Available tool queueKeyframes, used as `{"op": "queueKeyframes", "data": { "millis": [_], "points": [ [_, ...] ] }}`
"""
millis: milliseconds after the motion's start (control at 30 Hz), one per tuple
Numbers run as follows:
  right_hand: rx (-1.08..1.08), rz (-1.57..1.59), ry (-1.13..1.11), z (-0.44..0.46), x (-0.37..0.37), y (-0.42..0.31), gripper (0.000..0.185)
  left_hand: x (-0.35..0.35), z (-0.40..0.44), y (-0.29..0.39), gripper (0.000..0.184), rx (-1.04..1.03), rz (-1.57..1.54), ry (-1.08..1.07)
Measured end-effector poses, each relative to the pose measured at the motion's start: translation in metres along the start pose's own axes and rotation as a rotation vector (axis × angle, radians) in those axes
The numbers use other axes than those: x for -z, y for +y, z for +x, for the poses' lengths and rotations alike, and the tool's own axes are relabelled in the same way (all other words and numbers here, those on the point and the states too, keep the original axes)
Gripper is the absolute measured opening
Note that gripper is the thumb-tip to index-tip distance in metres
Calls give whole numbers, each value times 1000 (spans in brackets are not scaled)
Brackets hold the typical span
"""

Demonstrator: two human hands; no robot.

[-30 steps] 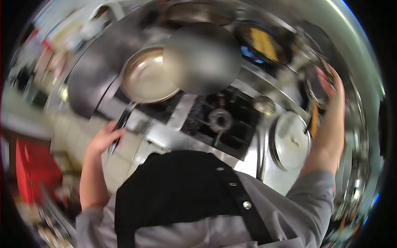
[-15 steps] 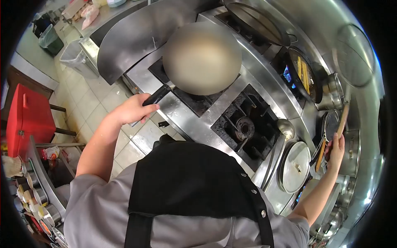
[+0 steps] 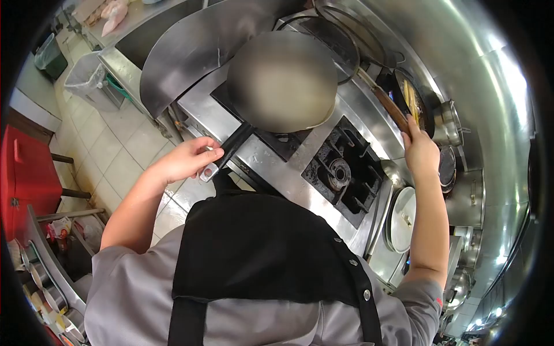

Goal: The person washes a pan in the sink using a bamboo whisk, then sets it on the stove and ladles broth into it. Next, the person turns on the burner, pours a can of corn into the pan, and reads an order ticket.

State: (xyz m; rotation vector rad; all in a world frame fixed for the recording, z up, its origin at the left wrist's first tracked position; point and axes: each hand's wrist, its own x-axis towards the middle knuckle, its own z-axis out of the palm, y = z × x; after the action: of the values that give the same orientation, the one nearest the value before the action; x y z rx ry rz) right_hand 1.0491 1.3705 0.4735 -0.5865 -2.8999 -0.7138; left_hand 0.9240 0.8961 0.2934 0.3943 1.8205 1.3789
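My left hand [image 3: 187,160] is closed on the black pan handle [image 3: 235,143], whose metal end pokes out below my fingers. The handle leads to a pan over the front left burner; a round blur hides most of it, and only a sliver of pale rim [image 3: 326,119] shows. My right hand [image 3: 421,151] is wrapped round the wooden handle [image 3: 385,102] of a large round strainer. Its thin hoop [image 3: 356,47] reaches in behind the blur, so I cannot tell whether it touches the pan.
A bare gas burner [image 3: 340,173] lies right of the pan. Behind it, a dark pan [image 3: 428,109] holds long yellow pieces. A ladle [image 3: 392,172], a round lid [image 3: 403,222] and a stockpot [image 3: 466,199] stand right. A curved metal guard [image 3: 173,63] rises left.
My right hand has swung forward and left, carrying the strainer from the right wall to the pan's far side. My left hand stays on the pan handle, which has shifted slightly.
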Motion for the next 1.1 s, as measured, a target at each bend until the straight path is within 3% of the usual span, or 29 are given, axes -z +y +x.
{"op": "queueKeyframes", "data": {
  "millis": [200,300,433,633,767,900,1100],
  "points": [
    [200,234,-211,7,17,3,39,9,-22,-8,40,42,-29,1],
    [-27,412,-626,9,47,-19,36,11,-28,-18,41,71,-34,23],
    [-14,598,-766,15,27,-10,35,13,-32,-27,48,109,-26,41],
    [-22,590,-583,15,44,13,40,12,-35,-38,51,156,-44,63],
    [107,344,-90,12,43,15,45,9,-33,-46,47,181,-46,68],
    [80,41,88,16,15,0,44,6,-30,-58,43,218,-72,83],
    [126,206,-143,2,41,-3,41,3,-30,-65,40,260,-106,98]
  ]
}}
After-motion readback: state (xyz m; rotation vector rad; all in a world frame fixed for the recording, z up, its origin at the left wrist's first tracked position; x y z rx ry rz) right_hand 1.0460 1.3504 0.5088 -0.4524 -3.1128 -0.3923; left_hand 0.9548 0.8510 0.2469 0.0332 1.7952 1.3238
